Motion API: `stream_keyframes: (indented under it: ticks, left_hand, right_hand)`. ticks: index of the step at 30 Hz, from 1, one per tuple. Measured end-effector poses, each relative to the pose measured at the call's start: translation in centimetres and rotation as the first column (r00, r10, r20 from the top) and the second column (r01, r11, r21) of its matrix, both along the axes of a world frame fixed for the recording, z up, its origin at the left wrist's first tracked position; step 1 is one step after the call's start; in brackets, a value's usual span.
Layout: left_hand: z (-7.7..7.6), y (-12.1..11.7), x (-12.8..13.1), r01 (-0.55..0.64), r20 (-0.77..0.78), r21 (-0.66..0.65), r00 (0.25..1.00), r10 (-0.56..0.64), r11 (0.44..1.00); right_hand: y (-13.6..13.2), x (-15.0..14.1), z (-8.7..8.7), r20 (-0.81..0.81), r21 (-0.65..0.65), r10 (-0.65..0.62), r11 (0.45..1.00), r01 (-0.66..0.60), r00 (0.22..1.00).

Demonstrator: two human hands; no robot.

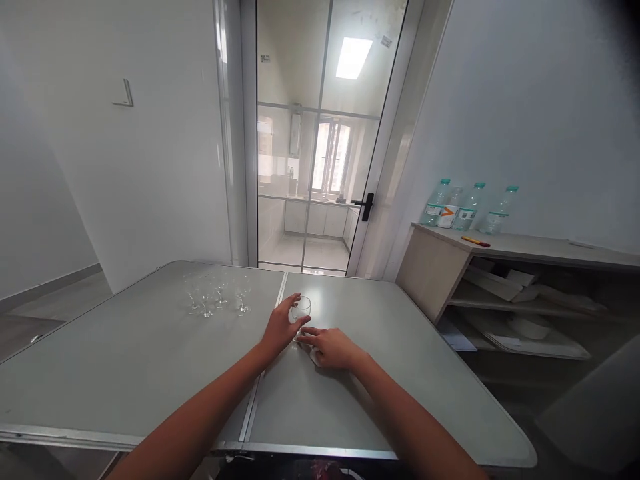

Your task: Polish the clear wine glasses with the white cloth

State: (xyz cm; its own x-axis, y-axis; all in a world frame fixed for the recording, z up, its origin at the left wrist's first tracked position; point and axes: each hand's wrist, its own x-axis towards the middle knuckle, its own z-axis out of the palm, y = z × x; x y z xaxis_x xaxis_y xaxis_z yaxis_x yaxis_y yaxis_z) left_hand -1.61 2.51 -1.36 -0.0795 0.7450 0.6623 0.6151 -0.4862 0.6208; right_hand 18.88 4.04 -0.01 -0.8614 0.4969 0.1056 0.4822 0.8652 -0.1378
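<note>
Near the middle of the table, my left hand [284, 323] is closed around the bowl of a small clear stemmed glass [302, 307], thumb on the near side and fingers behind. The glass stands upright, its foot low by the tabletop. My right hand [330, 347] reaches in from the right, with its fingertips at the stem and foot. Beneath that palm, a soft white piece of cloth or tissue [315, 359] shows, partly hidden by the fingers. Several similar clear stemmed glasses [243, 300] are grouped at the table's back left.
A grey folding table [150, 373] with a metal seam spans the front. To the right, a wooden shelf unit [435, 267] carries several plastic bottles [467, 208] and a red-yellow pen [475, 241]. Behind the table is a glass door [320, 153] with a black handle.
</note>
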Motion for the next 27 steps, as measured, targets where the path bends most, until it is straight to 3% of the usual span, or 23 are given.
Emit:
stream_keyframes:
  ticks: [6,9,12,16,20,27]
  left_hand:
    - [-0.2,0.1,-0.2,-0.028,0.004,0.002,1.0,0.028,1.0]
    - [0.2,0.0,-0.3,-0.122,0.034,-0.038,0.992,0.123,0.992]
    - [0.9,-0.1,-0.9,-0.239,0.037,-0.148,0.968,0.247,0.96]
    - [2.0,-0.1,-2.2,-0.368,-0.044,-0.289,0.927,0.372,0.884]
    - [3.0,-0.1,-3.6,-0.532,-0.165,-0.31,0.846,0.507,0.788]
    - [4.1,0.2,-5.1,-0.726,-0.299,-0.32,0.687,0.662,0.609]
  right_hand:
    - [0.6,-0.1,-0.5,0.004,0.018,-0.1,0.995,0.1,0.995]
    - [1.2,0.2,-0.6,0.054,0.027,-0.248,0.969,0.247,0.967]
    - [1.9,0.6,-0.7,0.119,0.017,-0.42,0.907,0.421,0.9]
    - [3.0,1.3,-1.1,0.161,0.019,-0.581,0.81,0.586,0.798]
    - [3.7,1.9,-1.6,0.199,0.02,-0.712,0.69,0.724,0.673]
    - [3.6,2.1,-1.0,0.189,-0.011,-0.767,0.622,0.783,0.613]
